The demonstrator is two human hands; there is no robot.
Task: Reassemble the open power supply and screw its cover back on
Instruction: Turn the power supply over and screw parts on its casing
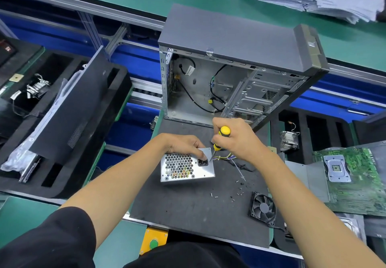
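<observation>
Our left hand (183, 145) curls its fingers over the power supply (186, 166), steadying it while our right hand (236, 140) grips the screwdriver (219, 140), driving a cover screw.

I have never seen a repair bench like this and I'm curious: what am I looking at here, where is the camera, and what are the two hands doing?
The one picture comes from a camera worn on the person's head, looking down at their own arms. On a dark mat stands a silver power supply, the box with a honeycomb grille. The left hand steadies it from above, fingers curled over its top edge. The right hand grips a yellow-and-black screwdriver, tip at the box's upper right edge. Coloured wires trail from the box. Also on the mat: loose screws and a black fan. Behind stands an open computer case; a green circuit board lies to the right.
</observation>
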